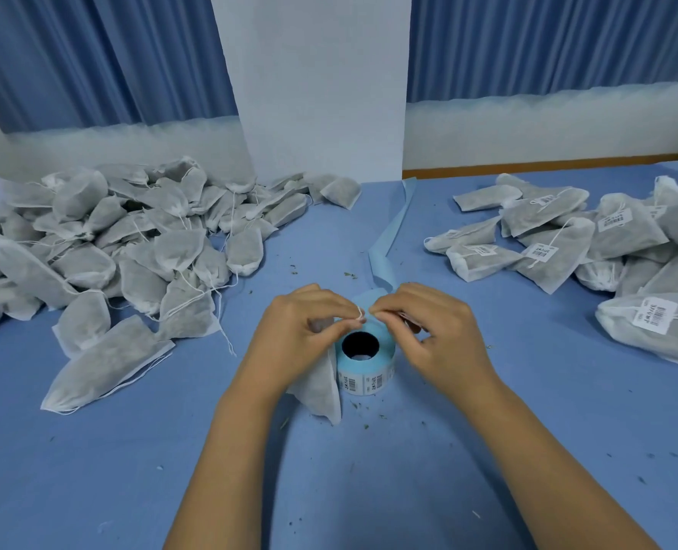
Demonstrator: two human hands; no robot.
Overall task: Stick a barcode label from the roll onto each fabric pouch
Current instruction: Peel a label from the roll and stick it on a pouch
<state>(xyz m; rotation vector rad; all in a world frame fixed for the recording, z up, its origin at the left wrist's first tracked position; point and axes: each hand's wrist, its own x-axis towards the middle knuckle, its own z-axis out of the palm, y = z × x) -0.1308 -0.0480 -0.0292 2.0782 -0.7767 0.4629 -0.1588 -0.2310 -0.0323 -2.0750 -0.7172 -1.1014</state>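
The roll of barcode labels (363, 369) stands on its side on the blue table, just below my two hands. My left hand (301, 331) pinches the white drawstring of a grey fabric pouch (321, 387), which hangs down from it beside the roll. My right hand (428, 331) has its fingertips pinched right next to the left ones, above the roll; a label may be between them, but I cannot make it out. A strip of used blue backing paper (389, 240) trails from the roll toward the wall.
A large heap of unlabelled pouches (111, 248) fills the left of the table. A pile of labelled pouches (591, 244) lies at the right. Small green crumbs are scattered on the blue table cover (369, 470). A white pillar and blue curtains stand behind.
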